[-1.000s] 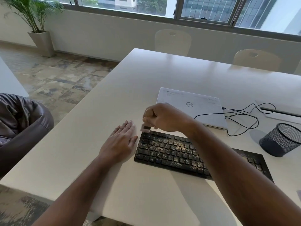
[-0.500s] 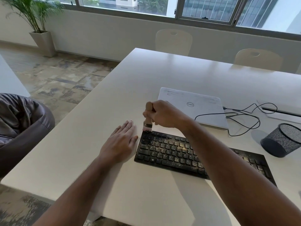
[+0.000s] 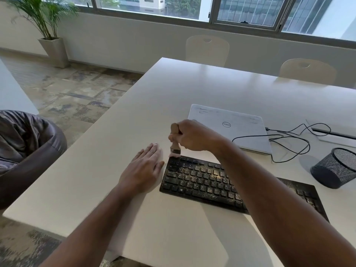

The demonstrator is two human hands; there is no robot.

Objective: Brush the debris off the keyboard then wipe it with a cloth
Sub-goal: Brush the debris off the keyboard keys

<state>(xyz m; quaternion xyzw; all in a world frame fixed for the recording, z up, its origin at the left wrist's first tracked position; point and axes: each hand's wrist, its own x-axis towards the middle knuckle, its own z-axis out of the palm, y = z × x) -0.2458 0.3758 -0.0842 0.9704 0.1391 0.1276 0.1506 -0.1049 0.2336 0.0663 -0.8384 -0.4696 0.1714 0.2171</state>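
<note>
A black keyboard speckled with pale debris lies on the white table. My right hand grips the wooden handle of a small brush, held upright. Its pale bristles sit at the keyboard's far left corner. My left hand rests flat on the table, fingers straight, its thumb side touching the keyboard's left edge. My right forearm crosses over the keyboard's right half and hides part of it. No cloth is visible.
A closed white laptop lies behind the keyboard, with a black cable looping to its right. A black mesh cup stands at the right edge. Two chairs stand at the far side, a beanbag on the left.
My right hand has lifted slightly and tilted, bringing more of the brush handle into view above the fist. The bristles stay at the keyboard's far left corner. My left hand has not moved.
</note>
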